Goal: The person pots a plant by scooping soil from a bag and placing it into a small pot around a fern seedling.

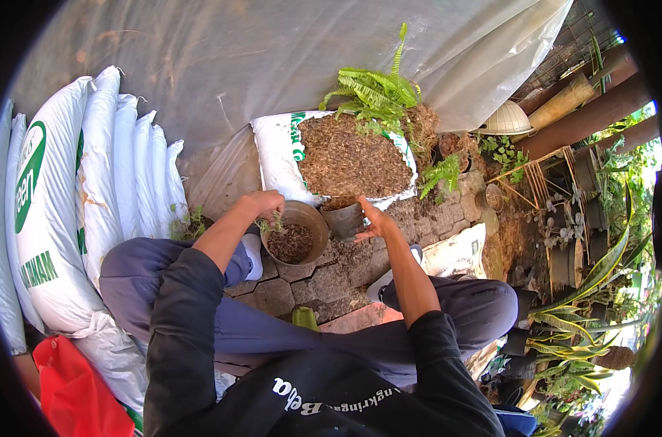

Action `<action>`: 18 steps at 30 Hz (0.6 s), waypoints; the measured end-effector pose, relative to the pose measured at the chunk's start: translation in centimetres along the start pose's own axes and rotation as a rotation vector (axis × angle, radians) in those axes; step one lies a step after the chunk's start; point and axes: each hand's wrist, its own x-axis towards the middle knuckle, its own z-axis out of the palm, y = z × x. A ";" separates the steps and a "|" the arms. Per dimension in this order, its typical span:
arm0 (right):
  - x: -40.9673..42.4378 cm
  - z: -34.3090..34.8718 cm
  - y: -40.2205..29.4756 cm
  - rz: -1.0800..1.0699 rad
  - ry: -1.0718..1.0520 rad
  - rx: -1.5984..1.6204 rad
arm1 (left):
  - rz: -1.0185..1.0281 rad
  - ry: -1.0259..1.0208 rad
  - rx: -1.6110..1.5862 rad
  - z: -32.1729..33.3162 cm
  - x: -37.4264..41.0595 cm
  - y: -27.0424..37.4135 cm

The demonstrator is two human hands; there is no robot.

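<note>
Over the left rim of a round plant pot (290,259), partly filled with dark potting mix, my left hand (267,204) holds a small leafy seedling (271,225). The seedling hangs inside the pot's upper left part. My right hand (373,219) grips the right side of a smaller dark pot (346,221), which is tilted and has brown mix at its mouth. Behind both pots lies a cut-open white sack (280,155) full of brown fibrous growing medium (352,158).
Full white sacks (52,191) stand at the left beside a red cloth or bag (79,388). A fern (377,93) sits behind the open sack. A green object (305,318) lies on the paving (273,296) between my legs. Potted plants (574,218) line the right.
</note>
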 end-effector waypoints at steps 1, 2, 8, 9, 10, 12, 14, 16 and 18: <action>-0.2 0.0 -0.1 0.010 0.015 0.014 | -0.026 0.008 -0.011 0.2 0.1 0.1; -0.5 -0.1 -0.2 0.019 0.030 0.028 | 0.000 0.026 -0.014 0.2 0.1 0.1; -3.0 -0.6 -1.3 0.003 -0.070 0.003 | 0.033 0.075 -0.062 0.4 -0.3 0.1; -2.8 -1.0 -1.3 0.022 -0.088 0.010 | 0.029 0.060 -0.063 0.0 -0.3 0.5; -2.7 -1.2 -1.2 0.012 -0.066 0.007 | 0.025 0.046 -0.064 -0.4 -0.5 1.1; -2.4 -1.4 -1.0 -0.009 -0.023 0.001 | 0.024 0.050 -0.077 -1.0 -0.8 1.8; -2.2 -1.8 -1.0 -0.014 -0.021 0.007 | 0.027 0.062 -0.078 -1.1 -0.9 1.9; -2.4 -2.1 -1.4 0.011 -0.041 0.015 | 0.032 0.087 -0.070 -0.7 -0.8 1.5; -2.7 -2.7 -2.0 0.068 -0.075 0.033 | 0.060 0.104 -0.039 -0.3 -0.4 1.2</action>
